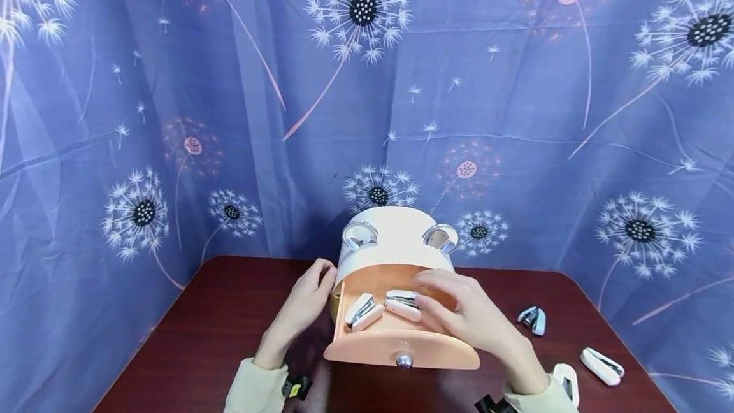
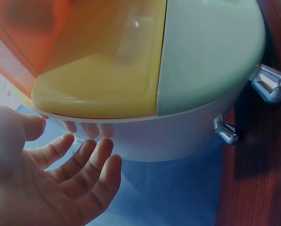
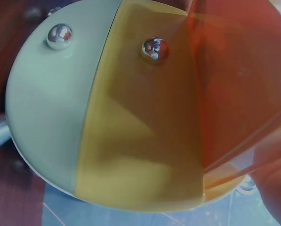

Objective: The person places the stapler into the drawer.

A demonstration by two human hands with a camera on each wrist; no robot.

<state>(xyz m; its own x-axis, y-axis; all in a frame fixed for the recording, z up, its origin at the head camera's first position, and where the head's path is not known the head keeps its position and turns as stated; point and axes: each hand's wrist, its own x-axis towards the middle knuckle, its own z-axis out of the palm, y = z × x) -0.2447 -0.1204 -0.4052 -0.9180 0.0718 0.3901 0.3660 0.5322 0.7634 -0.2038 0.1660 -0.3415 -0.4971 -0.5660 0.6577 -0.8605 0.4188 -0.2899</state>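
A white rounded drawer box [image 1: 392, 225] stands on the table, its peach top drawer [image 1: 438, 349] pulled out. Two small white staplers lie inside: the left stapler [image 1: 364, 312] and the right stapler [image 1: 403, 304]. My right hand [image 1: 467, 311] reaches over the drawer's right wall, thumb and forefinger pinching the right stapler's end. Along the box's left side rests my left hand [image 1: 309, 295], fingers loosely bent with fingertips right at the white shell [image 2: 173, 136]. Below the open drawer, the left wrist view shows a yellow drawer [image 2: 102, 61] and a pale green drawer [image 2: 206, 56].
To the right on the dark red table [image 1: 229, 330] lie a pale blue stapler [image 1: 533, 320], a white stapler [image 1: 602, 366] and another white stapler [image 1: 566, 382] beside my right sleeve. Behind the table hangs a blue dandelion-print curtain [image 1: 298, 177]. Round metal knobs [image 3: 155, 50] stick out from the drawer fronts.
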